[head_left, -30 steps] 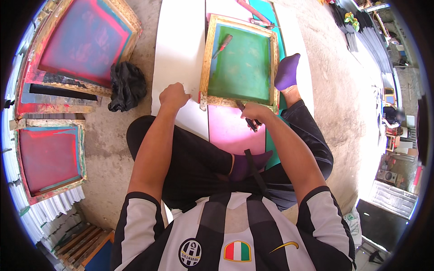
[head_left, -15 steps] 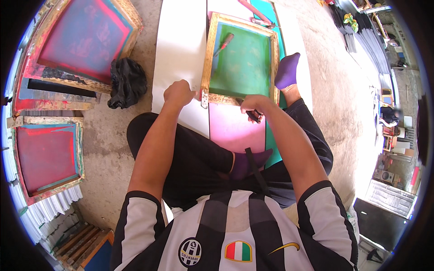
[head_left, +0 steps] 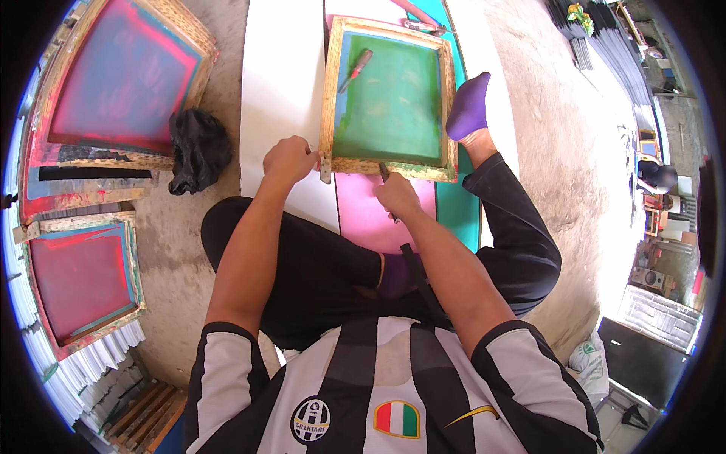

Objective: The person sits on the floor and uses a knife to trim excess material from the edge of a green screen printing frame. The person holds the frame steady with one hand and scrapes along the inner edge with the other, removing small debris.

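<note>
A wooden screen frame (head_left: 328, 98) with green mesh lies flat on pink, white and teal sheets in front of me. My left hand (head_left: 288, 160) grips the frame's near left corner. My right hand (head_left: 395, 195) is closed on a small dark tool (head_left: 384, 172) whose tip touches the frame's near edge. A red-handled screwdriver (head_left: 355, 69) rests on the green mesh. My foot in a purple sock (head_left: 469, 106) lies against the frame's right side.
Two more wooden frames with red and blue mesh, one (head_left: 125, 76) at the upper left and another (head_left: 79, 280) at the left, lie on the concrete floor. A black rag (head_left: 198, 147) sits between them and me. White sheet stacks (head_left: 83, 371) and a wooden pallet (head_left: 144, 416) are at the lower left.
My right hand has moved left along the frame's near edge with the tool. My left hand has stayed at the near left corner.
</note>
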The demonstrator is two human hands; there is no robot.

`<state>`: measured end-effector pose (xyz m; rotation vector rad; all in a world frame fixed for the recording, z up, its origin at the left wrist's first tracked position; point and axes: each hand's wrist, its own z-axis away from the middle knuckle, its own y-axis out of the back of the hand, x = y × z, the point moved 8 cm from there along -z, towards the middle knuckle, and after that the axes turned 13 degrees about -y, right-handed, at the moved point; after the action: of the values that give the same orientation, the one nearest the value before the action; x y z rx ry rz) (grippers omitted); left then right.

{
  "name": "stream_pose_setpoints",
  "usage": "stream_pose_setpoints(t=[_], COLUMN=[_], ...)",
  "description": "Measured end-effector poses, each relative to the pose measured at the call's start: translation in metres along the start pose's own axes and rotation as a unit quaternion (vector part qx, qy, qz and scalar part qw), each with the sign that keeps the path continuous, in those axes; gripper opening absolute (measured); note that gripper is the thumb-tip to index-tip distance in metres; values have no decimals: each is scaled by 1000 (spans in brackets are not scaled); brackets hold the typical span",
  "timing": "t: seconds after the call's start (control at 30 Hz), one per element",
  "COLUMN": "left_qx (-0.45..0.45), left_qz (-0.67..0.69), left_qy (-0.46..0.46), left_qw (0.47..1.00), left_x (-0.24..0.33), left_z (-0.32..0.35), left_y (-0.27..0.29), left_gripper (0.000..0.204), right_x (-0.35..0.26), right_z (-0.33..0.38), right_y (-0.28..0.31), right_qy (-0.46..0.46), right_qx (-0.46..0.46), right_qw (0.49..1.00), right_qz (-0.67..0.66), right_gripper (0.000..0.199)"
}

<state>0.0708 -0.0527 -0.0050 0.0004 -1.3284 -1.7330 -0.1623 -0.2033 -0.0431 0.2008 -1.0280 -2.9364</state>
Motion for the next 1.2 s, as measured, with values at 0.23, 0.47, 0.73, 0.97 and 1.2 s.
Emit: stream_pose_setpoints(t=[0.23,0.47,0.73,0.97,1.2], left_qx=[57,120,97,64,60], left_qz=[6,85,91,122,125], left_qy=[-18,-109,-146,-137,-142], left_qw=[998,983,980,981,980], left_x=[-11,-3,11,26,29], left_z=[-3,-2,-5,-2,-1], left_y=[-6,-11,-16,-12,-6], left_gripper=[47,39,38,36,36], right_x=[10,31,45,33,8], right_z=[3,-17,-2,-16,-20], right_y=[-25,-33,-11,7,27], right_qy=[17,95,36,22,-3], right_qx=[85,-8,-255,-242,-191], right_qw=[996,985,934,967,979], right_qz=[-38,-144,-247,-77,65], right_gripper=[55,37,43,36,31])
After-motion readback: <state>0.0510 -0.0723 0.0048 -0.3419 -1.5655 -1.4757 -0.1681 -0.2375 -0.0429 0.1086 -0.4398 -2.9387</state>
